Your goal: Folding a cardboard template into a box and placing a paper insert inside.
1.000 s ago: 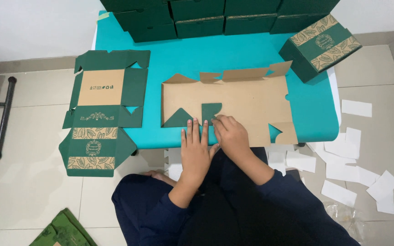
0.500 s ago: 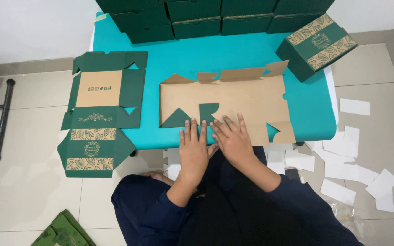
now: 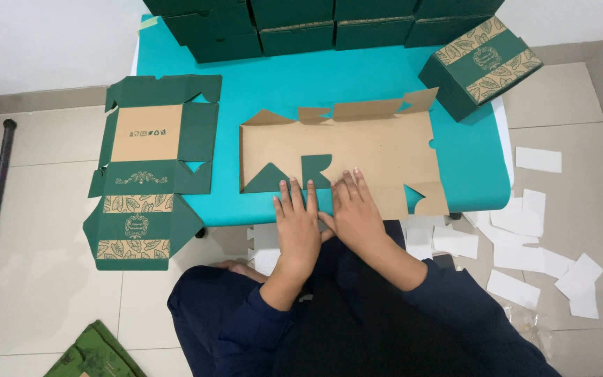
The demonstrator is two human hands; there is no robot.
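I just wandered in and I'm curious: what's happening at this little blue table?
A person seated on the floor presses both hands, the left hand and the right hand, flat on the near edge of an unfolded cardboard box blank, brown side up, on a teal table. Another flat green blank lies to the left, hanging over the table edge. One finished green box stands at the far right corner, more are stacked at the back, and white paper slips litter the floor.

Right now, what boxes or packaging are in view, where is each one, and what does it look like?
Flat brown carton blank: middle of the teal table, green flaps; left hand and right hand press its near edge.
Unfolded green blank: overhanging the table's left edge, leaf-patterned bands.
Assembled green box: table's right corner, tan leaf bands.
Row of dark green boxes: far edge.
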